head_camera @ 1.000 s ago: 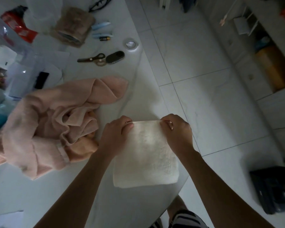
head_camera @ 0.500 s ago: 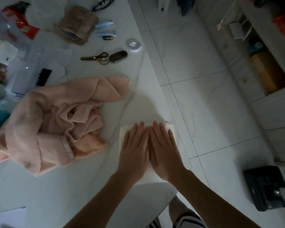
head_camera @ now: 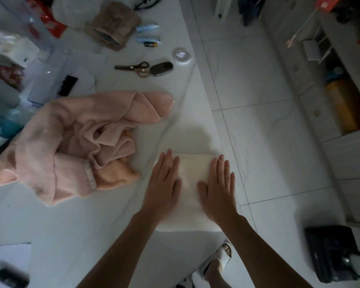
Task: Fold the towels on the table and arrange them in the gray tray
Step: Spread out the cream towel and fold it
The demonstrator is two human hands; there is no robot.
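A folded white towel lies flat on the white table near its right edge. My left hand presses palm-down on the towel's left part, fingers spread. My right hand presses flat on its right part. Neither hand grips anything. A crumpled pink towel lies in a heap to the left of the white one, apart from it. No gray tray is in view.
Scissors, a dark oval case, a tape roll, a brown pouch and plastic packaging crowd the far side. A black device sits on the tiled floor at right. My sandalled foot shows below the table edge.
My hands let go of the white towel's far corners, laid flat side by side on it, then slid apart toward its left and right edges.
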